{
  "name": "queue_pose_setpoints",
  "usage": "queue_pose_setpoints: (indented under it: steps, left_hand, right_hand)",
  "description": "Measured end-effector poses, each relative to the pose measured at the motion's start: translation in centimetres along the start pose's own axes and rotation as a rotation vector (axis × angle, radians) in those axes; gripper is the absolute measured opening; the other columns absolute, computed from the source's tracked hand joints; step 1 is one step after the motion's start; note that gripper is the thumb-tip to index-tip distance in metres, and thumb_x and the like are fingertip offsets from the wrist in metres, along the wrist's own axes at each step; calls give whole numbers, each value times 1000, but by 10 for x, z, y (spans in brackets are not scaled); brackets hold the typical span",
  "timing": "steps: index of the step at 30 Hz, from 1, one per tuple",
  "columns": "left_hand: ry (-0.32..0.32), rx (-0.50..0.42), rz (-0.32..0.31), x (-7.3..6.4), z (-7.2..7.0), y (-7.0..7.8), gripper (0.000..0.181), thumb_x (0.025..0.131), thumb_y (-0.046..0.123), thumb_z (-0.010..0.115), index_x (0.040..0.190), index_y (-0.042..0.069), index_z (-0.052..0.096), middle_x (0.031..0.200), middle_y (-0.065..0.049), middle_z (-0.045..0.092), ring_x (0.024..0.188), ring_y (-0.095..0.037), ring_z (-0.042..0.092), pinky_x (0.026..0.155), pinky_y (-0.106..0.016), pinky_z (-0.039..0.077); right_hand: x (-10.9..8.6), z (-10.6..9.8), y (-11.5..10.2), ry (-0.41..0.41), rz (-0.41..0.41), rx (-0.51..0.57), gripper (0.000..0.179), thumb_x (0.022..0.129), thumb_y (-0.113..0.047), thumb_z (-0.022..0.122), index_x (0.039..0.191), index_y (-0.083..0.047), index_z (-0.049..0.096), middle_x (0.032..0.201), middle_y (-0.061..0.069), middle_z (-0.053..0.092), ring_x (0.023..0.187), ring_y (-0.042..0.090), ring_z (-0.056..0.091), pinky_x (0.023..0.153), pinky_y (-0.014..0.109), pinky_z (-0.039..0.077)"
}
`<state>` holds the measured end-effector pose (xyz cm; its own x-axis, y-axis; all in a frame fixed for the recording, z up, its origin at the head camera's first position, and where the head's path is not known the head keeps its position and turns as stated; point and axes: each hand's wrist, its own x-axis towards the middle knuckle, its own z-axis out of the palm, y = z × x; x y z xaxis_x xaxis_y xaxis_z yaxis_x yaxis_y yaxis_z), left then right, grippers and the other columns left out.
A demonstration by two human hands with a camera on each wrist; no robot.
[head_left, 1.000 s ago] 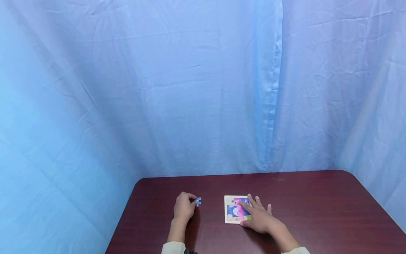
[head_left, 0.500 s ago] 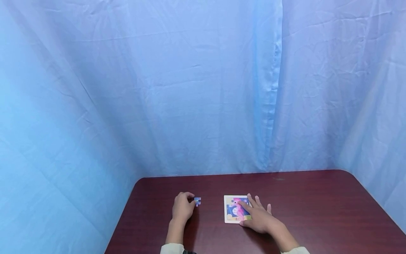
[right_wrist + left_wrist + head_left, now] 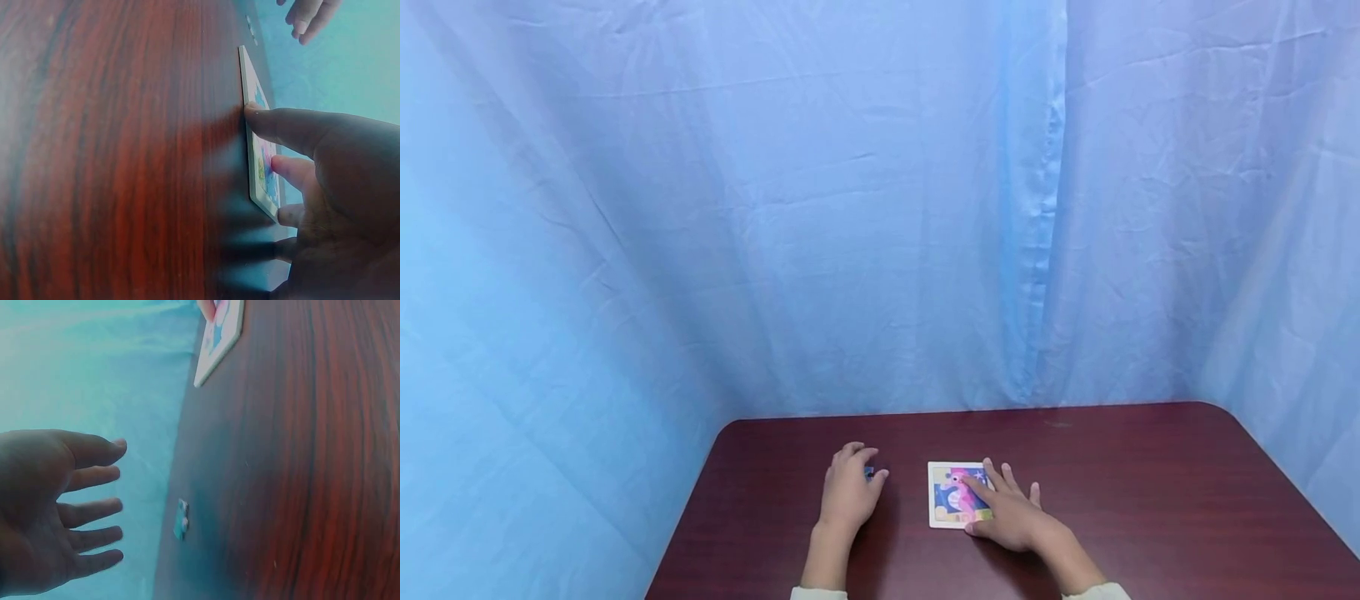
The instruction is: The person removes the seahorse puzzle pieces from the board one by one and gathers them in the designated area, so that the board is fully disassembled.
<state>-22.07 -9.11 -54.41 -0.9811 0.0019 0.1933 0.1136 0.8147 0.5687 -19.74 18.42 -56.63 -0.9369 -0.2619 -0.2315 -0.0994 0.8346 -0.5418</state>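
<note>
My left hand point(image 3: 850, 492) hovers over a small jigsaw puzzle piece point(image 3: 869, 472), fingers spread and holding nothing. In the left wrist view the piece point(image 3: 181, 520) lies on the table, apart from the fingertips. To its right sits a square jigsaw puzzle point(image 3: 932, 508) in a white frame, its picture a pink seahorse on dark blue. My right hand point(image 3: 1015, 518) rests on that puzzle with fingers spread. The right wrist view shows the thumb point(image 3: 259, 119) at the frame's near edge and the index finger touching the picture. Part of the puzzle's right side is hidden under this hand.
The dark red wooden table point(image 3: 1112, 467) has rounded far corners. Blue cloth point(image 3: 880, 250) hangs behind it and along both sides. A stretch of tabletop separates the loose piece from the framed puzzle.
My left hand, earlier pinching at the puzzle piece, has let go, spread its fingers and lifted over it. The right hand stays on the framed puzzle, which has shifted very slightly left.
</note>
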Motion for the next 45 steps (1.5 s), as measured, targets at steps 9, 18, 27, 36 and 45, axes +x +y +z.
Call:
queue_pose_setpoints:
  steps: [9,18,27,36,45]
  left_hand:
    - [-42,16,51,-8,4,16,33,95,20,79,125,6,75,136,-17,67,131,-36,61,108,-57,51]
    - [-143,44,99,-13,10,22,27,95,21,79,119,8,77,126,-10,71,117,-30,69,100,-53,56]
    - [-143,69,169,-19,22,26,24,94,21,80,116,10,79,125,-8,71,119,-30,68,104,-51,55]
    - [-149,70,176,-21,31,30,20,94,20,80,112,11,79,122,-6,72,116,-28,69,102,-50,56]
    - [-182,66,191,-22,36,31,17,95,21,78,110,11,79,120,-5,72,116,-27,69,102,-51,54]
  right_hand:
    - [2,3,6,-15,-3,18,77,92,-42,78,160,-20,47,175,25,16,161,55,6,114,88,-4]
    - [11,17,22,16,-13,27,80,90,-50,77,160,-27,46,177,22,15,163,52,4,115,87,-6]
    - [15,20,28,17,-15,35,80,90,-57,75,160,-32,46,178,20,12,164,50,1,115,86,-7]
    - [5,7,14,-7,-2,52,78,91,-49,78,159,-24,48,176,24,15,162,55,4,113,87,-9]
    - [5,9,16,13,-43,74,81,90,-54,77,160,-26,47,175,26,16,160,57,3,111,89,-10]
